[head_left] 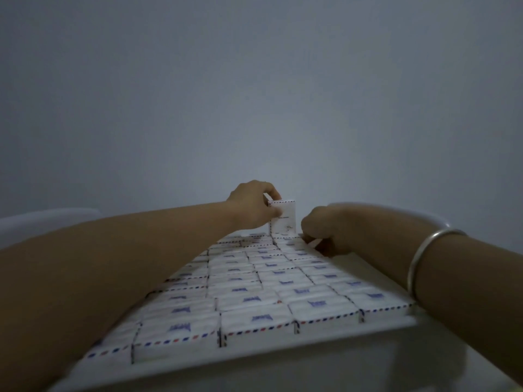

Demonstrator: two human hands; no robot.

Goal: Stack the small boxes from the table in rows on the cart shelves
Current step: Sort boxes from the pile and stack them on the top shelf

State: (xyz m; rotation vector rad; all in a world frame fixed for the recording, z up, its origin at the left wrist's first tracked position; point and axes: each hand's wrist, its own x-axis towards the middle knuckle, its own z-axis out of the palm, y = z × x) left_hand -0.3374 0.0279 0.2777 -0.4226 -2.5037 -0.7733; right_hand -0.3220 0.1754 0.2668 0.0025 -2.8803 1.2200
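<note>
Most of the view is a bare grey-blue wall (254, 80) in dim light. Below it, a white shelf (311, 366) runs away from the camera, and its top is covered with small boxes (254, 295) lying flat, edge to edge in straight rows.

At far left, a blurred white shape (48, 219) shows behind the left forearm, which hides the left edge of the rows. The near corners of the shelf are cut off by the frame. The far rows are too small and soft to count.

At the far end of the rows, the left hand (252, 205) pinches an upright box (284, 219) by its top, with the box's base on or just above the last row. Just right of it, the right hand (325, 227) has its fingers curled on a pale tilted piece (314, 242) at the rows' right edge. Whether that is another box is hard to tell. A silver bangle (424, 258) circles the right wrist.

Each box is white, with a red-and-blue dashed border and a blue printed mark on top.
</note>
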